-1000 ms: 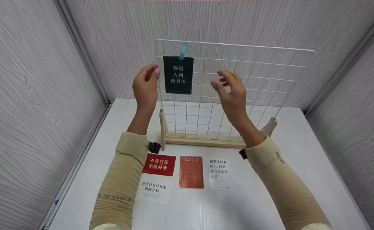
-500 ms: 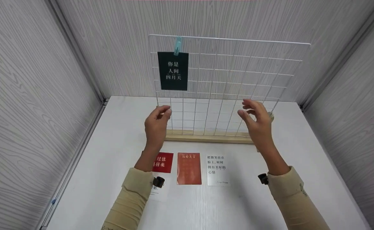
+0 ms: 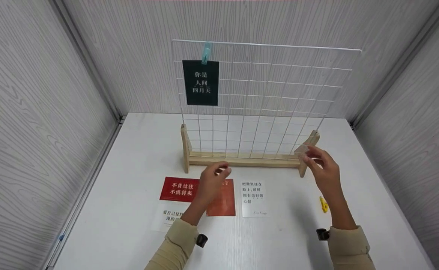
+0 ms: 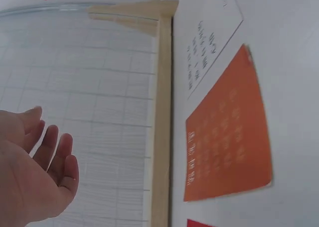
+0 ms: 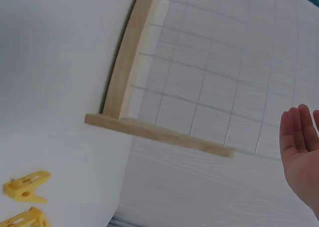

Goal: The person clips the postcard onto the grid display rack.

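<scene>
My left hand (image 3: 212,183) hovers over the orange card (image 3: 223,204), its fingers loosely curled with nothing in them. In the left wrist view that card's printed face shows beside the stand's wooden bar. Near the stand's right wooden foot (image 3: 302,165), my right hand (image 3: 325,170) hangs in the air, fingers loosely bent and holding nothing. A yellow clip (image 3: 323,204) lies below it on the table, and a second yellow clip (image 5: 27,219) shows in the right wrist view. A dark green card (image 3: 201,95) hangs from the wire grid (image 3: 275,80) under a teal clip (image 3: 206,53).
A red card (image 3: 178,189) and a white card (image 3: 163,222) lie left of the orange one, partly behind my left arm. Another white card (image 3: 255,206) lies to its right. The grid's wooden base (image 3: 242,162) stands behind them, and panelled walls enclose the white table (image 3: 144,150).
Both hands have come down from beside the hanging green card. The left has moved rightward over the orange card; the right has moved to the right, uncovering the stand's foot and a yellow clip.
</scene>
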A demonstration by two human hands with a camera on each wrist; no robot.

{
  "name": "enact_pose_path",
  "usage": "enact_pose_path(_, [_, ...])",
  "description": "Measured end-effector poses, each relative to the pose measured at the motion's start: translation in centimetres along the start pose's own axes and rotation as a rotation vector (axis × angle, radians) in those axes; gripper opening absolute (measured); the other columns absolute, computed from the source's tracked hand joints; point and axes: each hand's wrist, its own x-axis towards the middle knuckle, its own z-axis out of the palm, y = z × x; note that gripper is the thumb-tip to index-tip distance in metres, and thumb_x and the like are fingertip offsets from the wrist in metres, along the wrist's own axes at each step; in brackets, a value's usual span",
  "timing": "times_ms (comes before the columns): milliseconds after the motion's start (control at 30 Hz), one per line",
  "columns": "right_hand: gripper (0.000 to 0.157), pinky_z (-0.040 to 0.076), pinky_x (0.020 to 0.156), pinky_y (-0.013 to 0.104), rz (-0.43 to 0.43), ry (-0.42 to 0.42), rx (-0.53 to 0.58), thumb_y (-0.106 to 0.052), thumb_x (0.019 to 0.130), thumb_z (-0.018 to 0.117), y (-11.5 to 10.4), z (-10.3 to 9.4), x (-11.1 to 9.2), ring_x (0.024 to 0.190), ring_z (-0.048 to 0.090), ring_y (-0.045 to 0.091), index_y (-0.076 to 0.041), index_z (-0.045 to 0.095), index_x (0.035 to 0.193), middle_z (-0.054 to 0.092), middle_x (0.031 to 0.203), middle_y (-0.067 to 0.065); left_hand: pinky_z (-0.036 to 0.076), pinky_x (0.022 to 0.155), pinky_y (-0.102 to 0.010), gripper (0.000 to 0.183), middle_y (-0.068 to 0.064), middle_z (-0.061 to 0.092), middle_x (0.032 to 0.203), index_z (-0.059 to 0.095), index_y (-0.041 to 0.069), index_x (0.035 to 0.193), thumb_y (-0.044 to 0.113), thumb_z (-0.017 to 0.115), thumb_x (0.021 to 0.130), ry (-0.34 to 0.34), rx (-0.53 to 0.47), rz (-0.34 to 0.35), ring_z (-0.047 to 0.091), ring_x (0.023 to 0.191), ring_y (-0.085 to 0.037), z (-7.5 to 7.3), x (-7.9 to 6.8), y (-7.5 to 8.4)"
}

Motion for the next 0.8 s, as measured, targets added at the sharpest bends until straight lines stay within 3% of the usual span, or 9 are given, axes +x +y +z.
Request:
enact_pose_path(100, [0.043,0.041,0.094,0.011,0.057,0.005,-0.066,-0.025,0.098,0.068,1.7,-1.1,-0.8,0.111,0.055,0.001,-0.012,0.06,0.138,0.065,0.122,0.008,0.054,0.086,-0.034,0.031,-0.005,0.065,0.122,0.066,0.017,0.128,0.029,0.065,0.099,-0.082,0.03,-0.016,0.06,0.105,-0.018,1.9,-0.3,-1.0])
enact_pose_path(200, [0.047,0.041,0.094,0.012,0.125,0.006,-0.124,-0.034,0.098,0.066,3.0,-2.0,-1.5,0.111,0.055,0.001,-0.012,0.059,0.139,0.064,0.123,0.008,0.053,0.088,-0.034,0.031,-0.007,0.065,0.124,0.067,0.015,0.127,0.027,0.066,0.099,-0.117,0.056,-0.027,0.061,0.104,-0.017,3.5,-0.4,-2.0])
enact_pose_path(467, [0.057,0.043,0.092,0.017,0.288,-0.023,-0.213,-0.046,0.098,0.062,6.5,-3.3,-2.7,0.117,0.056,0.021,-0.011,0.056,0.142,0.062,0.129,0.012,0.05,0.098,-0.039,0.033,-0.002,0.065,0.126,0.067,0.019,0.129,0.03,0.068,0.098,-0.187,0.205,-0.063,0.059,0.116,-0.024,6.8,0.1,-4.0])
enact_pose_path(700, [0.06,0.044,0.104,0.049,0.434,-0.1,-0.266,-0.045,0.1,0.059,9.5,-3.9,-3.9,0.125,0.051,0.035,-0.004,0.052,0.144,0.056,0.136,0.021,0.047,0.101,-0.04,0.036,0.007,0.066,0.125,0.068,0.021,0.13,0.033,0.069,0.096,-0.193,0.397,-0.059,0.056,0.117,-0.016,8.3,1.2,-4.8])
enact_pose_path(800, [0.063,0.041,0.109,0.053,0.525,-0.128,-0.273,-0.046,0.101,0.057,10.6,-4.1,-4.4,0.129,0.048,0.038,-0.003,0.049,0.146,0.052,0.141,0.022,0.044,0.102,-0.042,0.039,0.005,0.067,0.126,0.068,0.02,0.131,0.034,0.071,0.095,-0.202,0.451,-0.034,0.056,0.117,-0.017,8.6,1.7,-4.9])
